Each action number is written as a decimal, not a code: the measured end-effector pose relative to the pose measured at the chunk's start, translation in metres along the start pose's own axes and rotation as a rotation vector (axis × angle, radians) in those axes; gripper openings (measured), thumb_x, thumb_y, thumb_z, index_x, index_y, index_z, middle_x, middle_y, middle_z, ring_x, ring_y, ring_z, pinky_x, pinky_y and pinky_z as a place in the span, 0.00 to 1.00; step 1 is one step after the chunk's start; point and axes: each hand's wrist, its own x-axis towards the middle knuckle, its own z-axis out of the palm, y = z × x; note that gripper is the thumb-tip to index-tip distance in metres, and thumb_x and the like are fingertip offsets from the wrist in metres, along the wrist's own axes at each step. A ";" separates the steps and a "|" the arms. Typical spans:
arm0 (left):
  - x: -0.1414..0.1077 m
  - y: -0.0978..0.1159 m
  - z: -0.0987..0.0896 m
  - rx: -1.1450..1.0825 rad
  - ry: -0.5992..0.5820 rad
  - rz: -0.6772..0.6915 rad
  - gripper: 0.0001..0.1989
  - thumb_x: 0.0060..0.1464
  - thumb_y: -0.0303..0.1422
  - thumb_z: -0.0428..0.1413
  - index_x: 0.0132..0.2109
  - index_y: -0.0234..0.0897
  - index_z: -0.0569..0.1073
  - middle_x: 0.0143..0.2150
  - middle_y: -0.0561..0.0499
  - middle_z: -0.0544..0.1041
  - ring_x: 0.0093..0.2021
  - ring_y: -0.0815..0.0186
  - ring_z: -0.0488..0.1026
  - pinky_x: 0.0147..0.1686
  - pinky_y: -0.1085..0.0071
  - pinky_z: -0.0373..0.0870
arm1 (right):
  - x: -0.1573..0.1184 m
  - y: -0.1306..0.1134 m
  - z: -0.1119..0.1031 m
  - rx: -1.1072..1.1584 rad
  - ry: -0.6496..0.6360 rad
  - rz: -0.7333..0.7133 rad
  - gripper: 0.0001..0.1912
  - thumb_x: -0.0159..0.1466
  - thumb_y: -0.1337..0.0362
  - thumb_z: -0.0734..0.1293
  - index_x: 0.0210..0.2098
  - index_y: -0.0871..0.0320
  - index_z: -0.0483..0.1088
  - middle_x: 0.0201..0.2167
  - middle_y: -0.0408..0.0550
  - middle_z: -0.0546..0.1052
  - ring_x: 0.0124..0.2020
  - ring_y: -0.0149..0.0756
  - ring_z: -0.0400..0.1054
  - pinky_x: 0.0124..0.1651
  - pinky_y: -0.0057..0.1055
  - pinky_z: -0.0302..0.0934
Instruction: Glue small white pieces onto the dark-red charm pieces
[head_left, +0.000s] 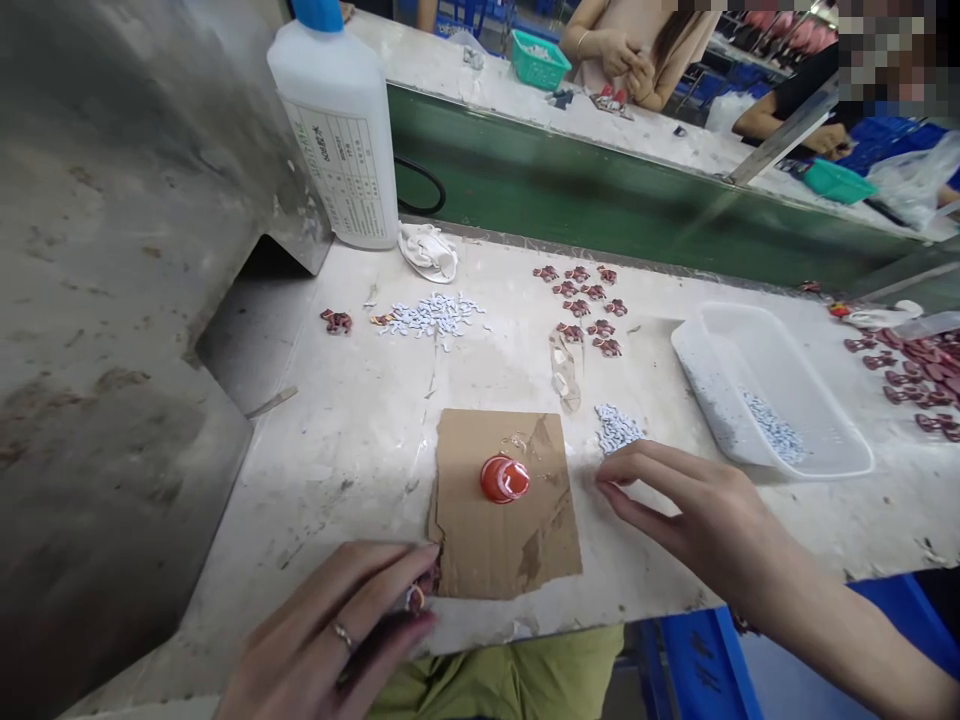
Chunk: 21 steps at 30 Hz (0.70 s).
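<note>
A small red-and-white piece (415,598) is being pinched in the left hand (330,625), at the near edge of a torn cardboard sheet (480,545). The grip is closed on it, though most of the piece is being hidden by the fingers. The right hand (697,510) is being held open, its curved fingers (645,465) spread just beside a small heap of white pieces (616,428). Nothing is being gripped by it.

The pieces are judged light, thin and fairly stiff, but easily knocked aside. Taking hold by the edges between the fingertips seems the surest approach.

A glossy red dome (504,478) is being carried on the cardboard sheet, and all of this is being supported by a scuffed white bench (322,480). To the far left, a white plastic bottle (337,130) and a crumpled white cloth (427,252) are being kept beside scattered white pieces (435,315). Dark red cutouts (577,300) are being laid out in loose rows at the far centre. To the right, more white pieces are being held in a white plastic tray (720,335). Across the gap, a co-worker's hands (619,55) are being occupied at another bench.
</note>
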 end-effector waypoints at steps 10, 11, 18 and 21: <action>0.004 0.005 -0.003 -0.003 0.173 -0.032 0.12 0.67 0.30 0.56 0.55 0.48 0.76 0.50 0.61 0.81 0.47 0.77 0.80 0.57 0.87 0.72 | 0.039 -0.042 0.008 0.344 0.087 -0.011 0.08 0.70 0.74 0.68 0.43 0.55 0.77 0.39 0.43 0.82 0.38 0.28 0.76 0.40 0.23 0.69; 0.005 0.007 -0.004 -0.020 0.183 -0.043 0.13 0.67 0.30 0.56 0.55 0.49 0.76 0.49 0.62 0.81 0.46 0.77 0.81 0.56 0.87 0.73 | 0.039 -0.042 0.008 0.346 0.082 -0.018 0.09 0.70 0.74 0.68 0.44 0.55 0.77 0.40 0.43 0.82 0.38 0.28 0.77 0.40 0.23 0.69; 0.004 0.009 0.000 0.027 0.240 -0.103 0.12 0.65 0.33 0.59 0.55 0.48 0.76 0.47 0.61 0.82 0.44 0.78 0.81 0.55 0.89 0.72 | 0.038 -0.039 0.011 0.357 0.043 -0.037 0.10 0.71 0.74 0.67 0.45 0.56 0.78 0.44 0.46 0.81 0.44 0.30 0.77 0.46 0.24 0.70; 0.005 0.011 0.003 -0.033 0.279 -0.166 0.15 0.65 0.35 0.59 0.57 0.44 0.73 0.42 0.59 0.81 0.39 0.79 0.80 0.49 0.92 0.73 | 0.037 -0.039 0.010 0.356 0.058 -0.032 0.10 0.71 0.75 0.67 0.44 0.56 0.78 0.43 0.45 0.81 0.43 0.29 0.76 0.43 0.24 0.69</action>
